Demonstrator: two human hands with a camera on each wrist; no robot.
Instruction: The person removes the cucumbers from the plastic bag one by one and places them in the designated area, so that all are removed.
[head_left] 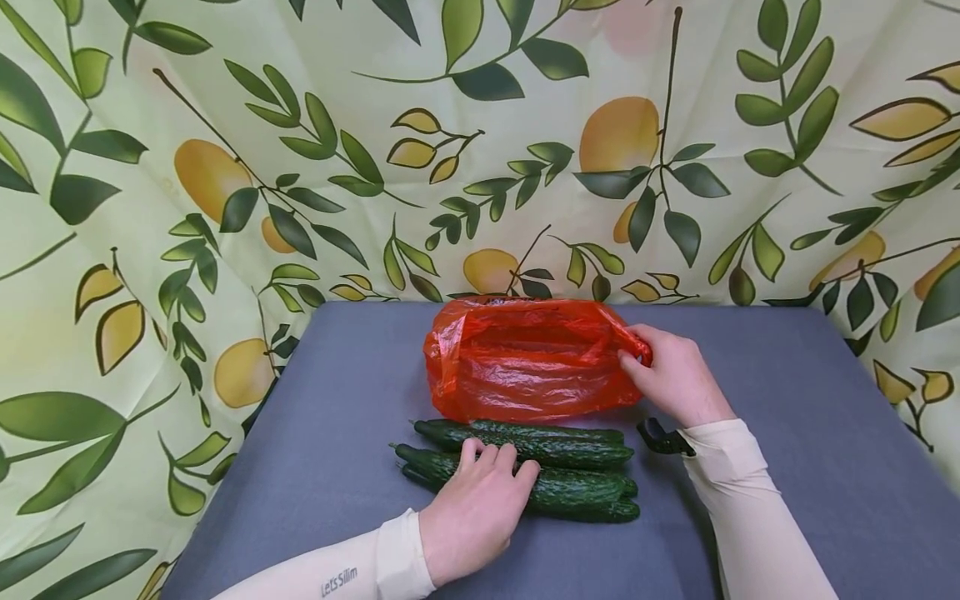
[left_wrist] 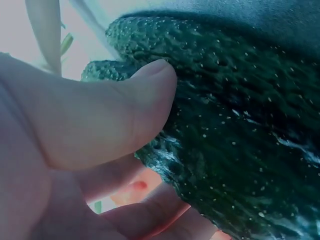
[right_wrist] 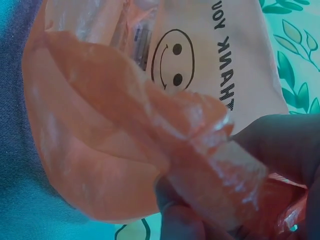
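A red plastic bag [head_left: 540,387] lies at the back of the table with its mouth facing me. My right hand [head_left: 684,379] pinches the bag's right edge; in the right wrist view the thin film [right_wrist: 100,175] bunches between thumb and fingers. In front of the bag, several dark green, bumpy cucumbers [head_left: 581,492] lie side by side, stems to the left. My left hand [head_left: 476,512] grips the nearer cucumbers from above. In the left wrist view its thumb [left_wrist: 145,100] presses one side of the cucumbers [left_wrist: 240,135], fingers on the other side.
A grey-blue cloth covers the table [head_left: 322,433]. Behind it hangs a leaf-and-fruit patterned cloth [head_left: 487,167], close to the back of the bag. A black wrist device [head_left: 662,437] sits under the right wrist, beside the cucumbers' right ends. Printed lettering and a smiling face [right_wrist: 173,60] mark the bag.
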